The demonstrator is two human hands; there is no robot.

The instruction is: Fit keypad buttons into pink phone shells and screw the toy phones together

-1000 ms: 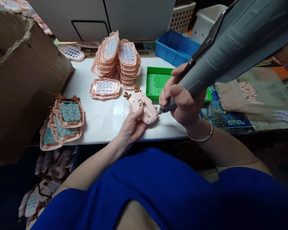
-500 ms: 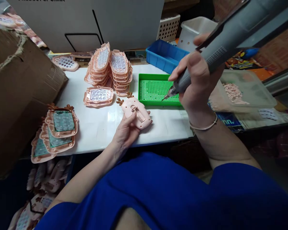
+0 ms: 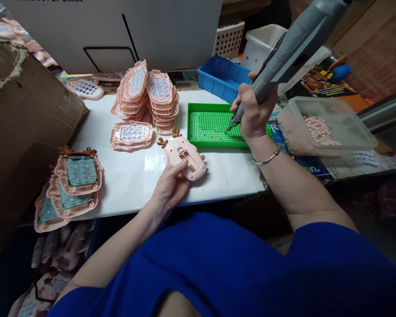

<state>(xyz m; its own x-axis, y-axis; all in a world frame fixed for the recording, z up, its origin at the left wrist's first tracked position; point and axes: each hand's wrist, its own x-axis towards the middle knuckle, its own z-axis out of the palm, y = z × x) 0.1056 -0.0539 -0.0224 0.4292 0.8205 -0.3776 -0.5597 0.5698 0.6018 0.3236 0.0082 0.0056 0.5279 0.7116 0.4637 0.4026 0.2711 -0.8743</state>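
Note:
My left hand (image 3: 173,182) grips a pale pink toy phone (image 3: 187,160) with brown antlers, its back and uncovered battery slot facing up. Wrapped in the fingers of my right hand (image 3: 255,110) is a grey electric screwdriver (image 3: 282,55), tilted with its bit pointing down and left. The bit's tip is over the green perforated tray (image 3: 206,141); whether it touches anything there I cannot tell. Left of the toy phone lie pink shell halves with white keypads (image 3: 131,135), with taller stacks (image 3: 161,94) of them behind.
Shells with green circuit boards (image 3: 81,171) overlap at the table's left edge, beside a cardboard box (image 3: 29,114). A blue bin (image 3: 221,77) stands behind the green tray. To the right, a clear tub (image 3: 346,138) holds small pink pieces. More pink parts (image 3: 53,281) lie below the table.
My right hand and the screwdriver have moved away from me and left, bringing the bit over the green tray. My left hand still holds the toy phone in nearly the same place.

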